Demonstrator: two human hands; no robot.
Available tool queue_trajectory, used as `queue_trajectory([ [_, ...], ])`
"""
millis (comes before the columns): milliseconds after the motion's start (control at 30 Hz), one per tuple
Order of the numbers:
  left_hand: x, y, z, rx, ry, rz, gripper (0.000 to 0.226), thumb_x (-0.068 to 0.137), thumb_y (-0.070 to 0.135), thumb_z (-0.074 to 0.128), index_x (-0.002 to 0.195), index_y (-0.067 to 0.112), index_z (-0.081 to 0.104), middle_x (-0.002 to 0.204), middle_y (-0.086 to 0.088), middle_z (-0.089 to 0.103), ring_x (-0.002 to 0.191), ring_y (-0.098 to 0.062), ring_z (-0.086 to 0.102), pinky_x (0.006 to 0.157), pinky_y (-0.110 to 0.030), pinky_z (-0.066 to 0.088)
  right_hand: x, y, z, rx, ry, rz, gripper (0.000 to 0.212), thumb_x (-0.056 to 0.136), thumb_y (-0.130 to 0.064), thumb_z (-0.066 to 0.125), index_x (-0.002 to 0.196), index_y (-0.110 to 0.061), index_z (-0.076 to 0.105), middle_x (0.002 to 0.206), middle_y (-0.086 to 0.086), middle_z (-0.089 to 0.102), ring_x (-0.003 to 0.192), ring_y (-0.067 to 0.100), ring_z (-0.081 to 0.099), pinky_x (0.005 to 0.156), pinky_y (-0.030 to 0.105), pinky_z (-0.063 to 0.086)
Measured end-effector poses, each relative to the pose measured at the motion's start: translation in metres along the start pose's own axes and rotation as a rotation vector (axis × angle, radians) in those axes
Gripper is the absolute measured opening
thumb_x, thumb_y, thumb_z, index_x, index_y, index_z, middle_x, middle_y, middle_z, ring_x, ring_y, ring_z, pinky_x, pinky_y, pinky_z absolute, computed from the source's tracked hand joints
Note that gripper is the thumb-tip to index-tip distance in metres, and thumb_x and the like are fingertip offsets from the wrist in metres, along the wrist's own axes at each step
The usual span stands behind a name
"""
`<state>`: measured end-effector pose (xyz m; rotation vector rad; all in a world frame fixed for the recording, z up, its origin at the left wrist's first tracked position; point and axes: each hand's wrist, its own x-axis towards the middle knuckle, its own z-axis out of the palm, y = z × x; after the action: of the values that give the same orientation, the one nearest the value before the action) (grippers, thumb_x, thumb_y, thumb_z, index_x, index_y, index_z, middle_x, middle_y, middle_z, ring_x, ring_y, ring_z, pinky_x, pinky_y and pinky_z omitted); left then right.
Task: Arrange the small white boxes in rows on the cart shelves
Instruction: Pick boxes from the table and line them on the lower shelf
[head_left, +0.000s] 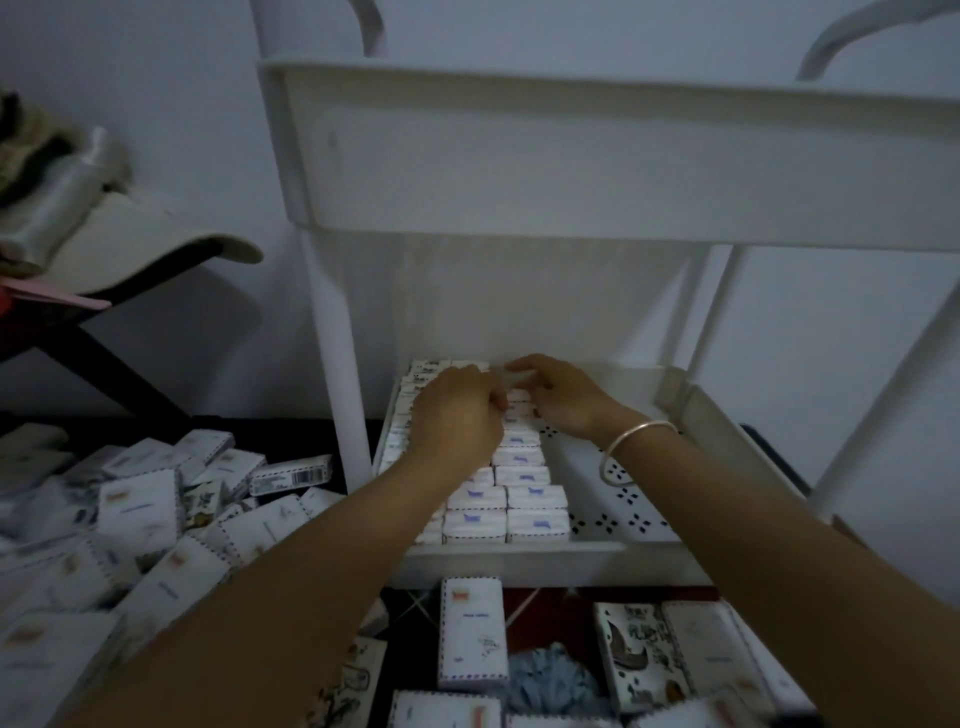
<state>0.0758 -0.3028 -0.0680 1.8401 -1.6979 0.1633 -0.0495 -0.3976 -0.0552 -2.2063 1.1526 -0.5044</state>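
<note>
Head view, frame centre: my left hand (457, 421) and right hand (563, 400) curl over the white boxes (527, 493) (hold unclear); a careless nudge could skew the rows.

Rows of boxes (522, 475) filled the left part of the lower shelf (519, 564) beneath the upper shelf (571, 156), the left hand (454, 421) and right hand (561, 400) side by side over their far end, and a loose pile (140, 519) lay left of the cart (332, 322).
</note>
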Motion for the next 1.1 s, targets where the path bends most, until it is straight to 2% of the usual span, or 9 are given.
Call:
queue_trajectory([
  [67,-0.003,0.007,-0.013,0.007,-0.082,-0.004,0.029,0.093,0.009,0.047,0.107,0.017,0.071,0.116,-0.003,0.067,0.104,-0.020,0.059,0.090,-0.031,0.044,-0.008,-0.007,-0.001,-0.030,0.040,-0.008,0.054,0.093,0.000,0.038,0.144,-0.020,0.038,0.141,0.011,0.049,0.123,0.022,0.051,0.093,0.024,0.045],
  [133,-0.011,0.017,-0.028,-0.032,-0.144,0.017,0.030,0.093,0.007,0.047,0.108,0.019,0.070,0.115,-0.001,0.067,0.097,-0.018,0.063,0.087,-0.029,0.048,-0.019,-0.013,-0.002,-0.065,0.082,-0.037,0.059,0.092,0.002,0.038,0.147,-0.018,0.032,0.148,0.012,0.042,0.134,0.025,0.042,0.108,0.031,0.037],
  [233,-0.038,0.032,-0.056,-0.166,-0.284,0.042,0.025,0.092,0.010,0.048,0.096,0.026,0.067,0.085,0.011,0.064,0.068,-0.008,0.062,0.068,-0.025,0.051,-0.045,-0.023,-0.008,-0.124,0.159,-0.124,0.059,0.090,0.005,0.041,0.145,-0.015,0.037,0.146,0.011,0.043,0.131,0.026,0.045,0.105,0.032,0.038],
  [367,-0.089,0.054,-0.085,-0.224,-0.623,0.132,0.007,0.088,0.032,0.063,0.089,0.028,0.069,0.078,0.018,0.062,0.067,0.008,0.056,0.060,-0.005,0.042,-0.095,-0.032,-0.018,-0.140,0.200,-0.194,0.054,0.088,0.006,0.041,0.138,-0.013,0.046,0.142,0.008,0.047,0.128,0.022,0.047,0.105,0.031,0.040],
  [533,-0.140,0.072,-0.097,-0.140,-0.980,0.226,0.050,0.078,0.064,0.065,0.116,0.033,0.059,0.102,0.021,0.061,0.083,0.005,0.056,0.069,-0.011,0.045,-0.173,-0.024,-0.028,-0.252,0.135,-0.247,0.041,0.090,0.000,0.047,0.121,-0.023,0.062,0.127,-0.005,0.059,0.118,0.010,0.051,0.102,0.023,0.039],
  [667,-0.149,0.080,-0.091,-0.010,-0.963,0.295,0.064,0.077,0.062,0.068,0.127,0.026,0.052,0.119,0.010,0.058,0.098,-0.005,0.055,0.084,-0.022,0.049,-0.225,-0.019,-0.038,-0.371,0.039,-0.228,0.028,0.094,-0.009,0.053,0.113,-0.026,0.066,0.112,-0.010,0.064,0.103,0.005,0.055,0.093,0.027,0.047],
  [800,-0.148,0.083,-0.085,0.004,-0.979,0.274,0.063,0.077,0.058,0.071,0.126,0.023,0.051,0.118,0.007,0.057,0.091,-0.007,0.052,0.079,-0.022,0.047,-0.257,-0.016,-0.045,-0.452,-0.135,-0.153,0.017,0.094,-0.026,0.058,0.106,-0.030,0.069,0.108,-0.015,0.063,0.096,0.000,0.054,0.087,0.024,0.048],
  [967,-0.146,0.080,-0.081,-0.148,-0.918,0.153,0.039,0.076,0.044,0.077,0.106,0.027,0.058,0.102,0.011,0.062,0.085,-0.005,0.057,0.068,-0.020,0.047,-0.270,-0.007,-0.047,-0.515,-0.228,-0.068,0.045,0.085,-0.057,0.060,0.125,-0.036,0.058,0.120,-0.017,0.053,0.103,0.001,0.050,0.090,0.023,0.045],
  [1100,-0.143,0.073,-0.083,-0.250,-0.868,0.019,0.028,0.083,0.035,0.071,0.100,0.031,0.049,0.097,0.013,0.058,0.088,-0.005,0.058,0.070,-0.021,0.049,-0.271,0.001,-0.048,-0.528,-0.250,-0.060,0.050,0.078,-0.059,0.067,0.122,-0.038,0.059,0.117,-0.019,0.051,0.100,-0.001,0.047,0.089,0.020,0.041],
])
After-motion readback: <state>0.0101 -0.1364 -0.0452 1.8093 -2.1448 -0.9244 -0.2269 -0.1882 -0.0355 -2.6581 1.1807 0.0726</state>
